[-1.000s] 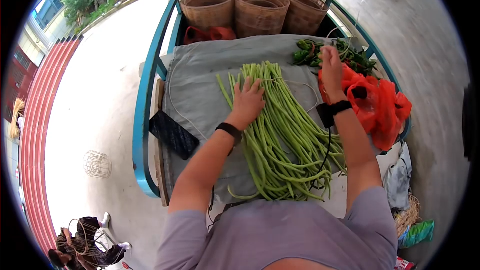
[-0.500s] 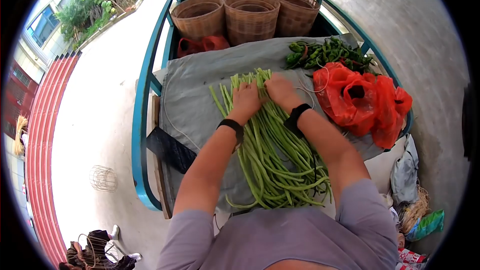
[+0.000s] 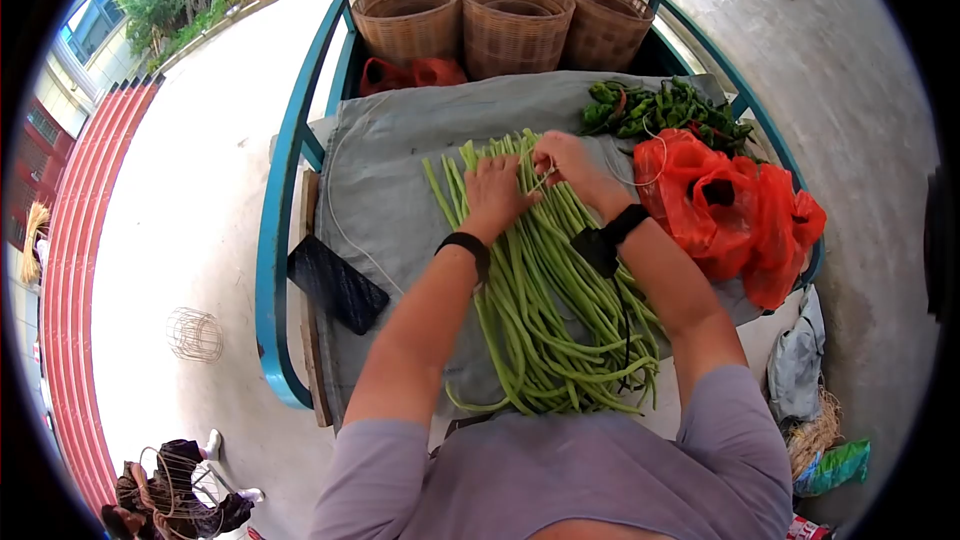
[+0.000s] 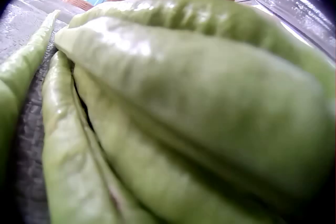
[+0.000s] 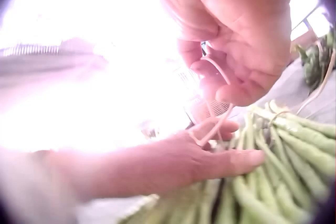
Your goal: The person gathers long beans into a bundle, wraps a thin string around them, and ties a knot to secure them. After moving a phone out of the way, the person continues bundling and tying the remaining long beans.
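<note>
A bundle of long green beans (image 3: 540,300) lies on the grey cloth, its upper ends near both hands. My left hand (image 3: 495,198) rests on the upper left of the beans, thumb reaching across them in the right wrist view. Just right of it, my right hand (image 3: 572,165) pinches a thin pale string (image 5: 214,66) with curled fingers, above the beans. In the right wrist view the string loops down to the left hand (image 5: 157,163). Beans (image 4: 199,92) fill the left wrist view, with only a strip of skin behind them.
Red plastic bags (image 3: 715,200) and green peppers (image 3: 665,110) lie at the right of the cloth (image 3: 385,155). A dark phone-like slab (image 3: 338,285) is at the left edge. Woven baskets (image 3: 518,25) stand behind, inside the blue rail (image 3: 277,240). Another person (image 3: 175,490) is at lower left.
From beside the peppers, my right hand has come back to the bean tops and now lifts the string there. The left hand has stayed on the beans.
</note>
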`<state>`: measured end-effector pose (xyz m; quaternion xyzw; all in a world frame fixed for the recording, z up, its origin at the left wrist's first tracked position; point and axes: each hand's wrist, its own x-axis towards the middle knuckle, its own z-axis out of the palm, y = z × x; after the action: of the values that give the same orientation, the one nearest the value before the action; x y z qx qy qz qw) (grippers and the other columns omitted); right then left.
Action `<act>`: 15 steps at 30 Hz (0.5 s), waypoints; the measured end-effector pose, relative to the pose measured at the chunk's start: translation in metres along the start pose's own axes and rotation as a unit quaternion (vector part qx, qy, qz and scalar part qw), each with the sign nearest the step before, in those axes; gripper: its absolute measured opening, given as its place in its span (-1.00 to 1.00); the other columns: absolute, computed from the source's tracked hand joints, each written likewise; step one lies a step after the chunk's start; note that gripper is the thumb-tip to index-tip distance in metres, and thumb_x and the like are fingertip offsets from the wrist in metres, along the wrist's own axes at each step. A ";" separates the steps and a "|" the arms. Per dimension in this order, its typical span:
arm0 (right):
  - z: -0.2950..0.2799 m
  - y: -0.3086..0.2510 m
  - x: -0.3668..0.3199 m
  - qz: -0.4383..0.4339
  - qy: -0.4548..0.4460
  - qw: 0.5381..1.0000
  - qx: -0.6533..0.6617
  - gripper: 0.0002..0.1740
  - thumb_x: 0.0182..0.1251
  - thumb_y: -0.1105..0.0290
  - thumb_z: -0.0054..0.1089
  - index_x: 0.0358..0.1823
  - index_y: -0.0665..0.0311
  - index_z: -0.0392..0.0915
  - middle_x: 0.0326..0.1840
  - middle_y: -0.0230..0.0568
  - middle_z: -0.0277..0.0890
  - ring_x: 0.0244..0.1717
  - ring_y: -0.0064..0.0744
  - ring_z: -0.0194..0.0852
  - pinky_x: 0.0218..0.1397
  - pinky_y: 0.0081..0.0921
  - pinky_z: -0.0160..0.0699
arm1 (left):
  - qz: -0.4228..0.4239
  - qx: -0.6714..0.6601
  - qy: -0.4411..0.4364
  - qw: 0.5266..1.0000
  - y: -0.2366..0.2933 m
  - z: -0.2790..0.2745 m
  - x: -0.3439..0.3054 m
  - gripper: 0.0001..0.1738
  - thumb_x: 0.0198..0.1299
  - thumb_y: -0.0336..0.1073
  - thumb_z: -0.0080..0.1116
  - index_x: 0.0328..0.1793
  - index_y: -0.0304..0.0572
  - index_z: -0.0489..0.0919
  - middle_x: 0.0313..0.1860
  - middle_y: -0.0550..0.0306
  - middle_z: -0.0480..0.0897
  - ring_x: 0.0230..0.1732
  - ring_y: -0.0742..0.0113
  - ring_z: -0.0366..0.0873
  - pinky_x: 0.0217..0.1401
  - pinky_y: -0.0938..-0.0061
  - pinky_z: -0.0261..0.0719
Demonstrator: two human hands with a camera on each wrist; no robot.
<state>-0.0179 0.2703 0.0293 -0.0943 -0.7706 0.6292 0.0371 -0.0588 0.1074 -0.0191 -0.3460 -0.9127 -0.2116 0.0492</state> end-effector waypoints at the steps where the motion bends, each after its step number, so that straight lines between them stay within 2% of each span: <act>1: -0.004 -0.016 -0.009 0.025 0.000 0.989 0.148 -0.79 0.34 0.29 -0.02 -0.36 0.25 0.49 -0.22 -0.21 0.57 -0.31 -0.35 0.58 -0.45 -0.44 0.53 | -0.008 -0.004 0.005 1.000 0.001 0.000 0.000 -0.07 -0.04 0.18 0.34 0.44 0.04 0.27 0.22 0.09 0.52 0.30 0.02 0.31 0.20 0.08 0.21; 4: -0.030 -0.042 -0.017 -0.057 0.149 0.935 0.316 -0.75 0.39 0.23 0.00 -0.31 0.26 0.48 -0.18 -0.22 0.58 -0.31 -0.49 0.57 -0.53 -0.55 0.49 | -0.016 -0.016 -0.001 1.000 -0.002 0.003 -0.001 -0.04 -0.01 0.21 0.30 0.48 -0.03 0.23 0.27 0.05 0.48 0.35 0.00 0.26 0.24 0.05 0.19; 6: -0.055 -0.054 -0.031 -0.113 0.233 0.940 0.224 -0.77 0.37 0.25 0.04 -0.21 0.30 0.45 -0.08 -0.12 0.56 -0.23 -0.35 0.58 -0.34 -0.40 0.59 | 0.001 -0.018 -0.034 0.999 -0.007 0.003 -0.001 -0.02 0.02 0.23 0.27 0.50 -0.05 0.20 0.34 0.02 0.42 0.41 -0.01 0.18 0.29 0.00 0.14; 7: -0.074 -0.043 -0.034 -0.145 0.281 0.949 0.020 -0.77 0.37 0.26 0.05 -0.16 0.29 0.44 -0.08 -0.11 0.55 -0.17 -0.30 0.56 -0.24 -0.34 0.58 | 0.017 -0.018 -0.059 0.998 -0.009 0.002 -0.001 -0.01 0.04 0.23 0.25 0.52 -0.05 0.18 0.39 0.00 0.37 0.46 -0.02 0.13 0.33 -0.04 0.10; 8: -0.096 -0.024 -0.033 -0.170 0.315 0.915 -0.187 -0.76 0.36 0.27 0.05 -0.12 0.29 0.43 -0.08 -0.10 0.55 -0.11 -0.25 0.54 -0.15 -0.29 0.57 | 0.033 -0.019 -0.084 0.996 -0.008 0.001 0.000 -0.01 0.06 0.24 0.24 0.53 -0.06 0.16 0.43 -0.02 0.32 0.50 -0.03 0.07 0.36 -0.08 0.06; 9: -0.108 -0.006 -0.031 -0.187 0.335 0.840 -0.385 -0.75 0.36 0.28 0.06 -0.07 0.29 0.42 -0.08 -0.09 0.54 -0.05 -0.19 0.52 -0.06 -0.24 0.56 | 0.030 -0.001 -0.117 0.993 -0.001 -0.003 -0.002 -0.01 0.07 0.24 0.23 0.54 -0.06 0.15 0.47 -0.01 0.26 0.53 -0.02 0.00 0.40 -0.11 0.00; 11: -0.110 0.035 -0.039 -0.142 0.371 0.731 -0.555 -0.75 0.32 0.31 0.09 -0.05 0.25 0.47 -0.13 -0.09 0.53 0.03 -0.14 0.44 0.05 -0.22 0.49 | 0.023 0.038 -0.182 0.982 0.021 -0.020 -0.008 -0.01 0.10 0.24 0.21 0.56 -0.07 0.12 0.55 -0.01 0.13 0.60 -0.01 -0.14 0.46 -0.18 -0.12; 12: -0.103 0.035 -0.046 -0.117 0.384 0.665 -0.630 -0.75 0.30 0.32 0.11 -0.04 0.24 0.49 -0.16 -0.09 0.52 0.07 -0.11 0.41 0.11 -0.21 0.45 | 0.048 0.034 -0.210 0.976 0.029 -0.024 -0.008 -0.01 0.11 0.25 0.18 0.56 -0.05 0.12 0.57 0.01 0.08 0.61 -0.01 -0.19 0.48 -0.19 -0.18; 15: -0.081 0.022 -0.044 -0.266 0.322 0.687 -0.595 -0.74 0.25 0.30 0.13 -0.06 0.19 0.57 -0.16 -0.20 0.54 0.13 -0.18 0.37 0.08 -0.25 0.47 | 0.117 0.027 -0.266 0.956 0.048 -0.020 -0.003 -0.03 0.16 0.29 0.11 0.57 -0.01 0.10 0.61 0.04 -0.04 0.63 0.00 -0.30 0.52 -0.21 -0.30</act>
<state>0.0414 0.3441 0.0272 -0.0843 -0.9167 -0.0666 0.3848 -0.0259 0.1291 0.0154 -0.4924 -0.8515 -0.0797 -0.1617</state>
